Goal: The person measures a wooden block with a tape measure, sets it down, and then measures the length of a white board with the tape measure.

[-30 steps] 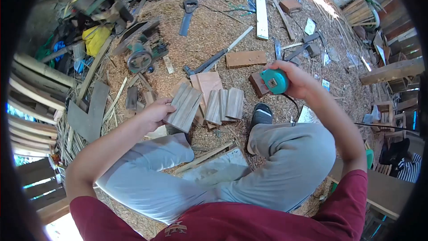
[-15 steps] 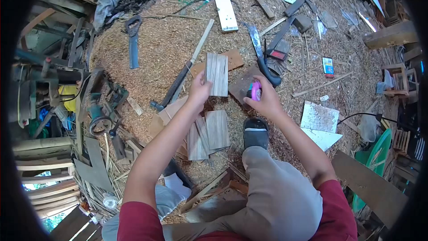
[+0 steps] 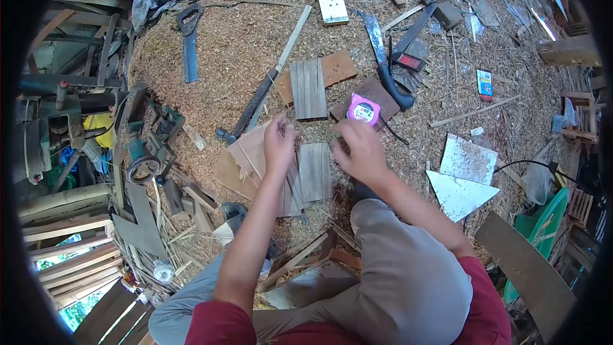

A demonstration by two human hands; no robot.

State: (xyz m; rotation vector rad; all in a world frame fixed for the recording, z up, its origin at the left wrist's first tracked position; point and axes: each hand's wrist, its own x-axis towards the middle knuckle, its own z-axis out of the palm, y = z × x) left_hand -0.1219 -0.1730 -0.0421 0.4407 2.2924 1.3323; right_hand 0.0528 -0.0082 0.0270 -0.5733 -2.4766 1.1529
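Note:
My left hand (image 3: 280, 145) hovers over thin wood pieces, its fingers loosely curled and a little apart, holding nothing that I can see. My right hand (image 3: 363, 153) is half curled, with a gap between thumb and fingers. Just beyond its knuckles a pink tape measure (image 3: 363, 110) rests on a dark brown board (image 3: 383, 94). A grey-brown wood panel (image 3: 308, 89) lies in front of my hands, across an orange-brown plank (image 3: 337, 69). Between my hands and nearer to me is a similar panel (image 3: 315, 172).
A hammer (image 3: 252, 108) lies on the sawdust at left, with a handsaw (image 3: 189, 48) farther off. Beyond the tape measure is a black-handled machete (image 3: 386, 64). White board pieces (image 3: 469, 160) lie at right. A machine with a handwheel (image 3: 143, 169) stands at left.
My left hand has let go of the wood panel, which now lies on the plank. My right hand has released the tape measure onto the dark board and drawn back toward me.

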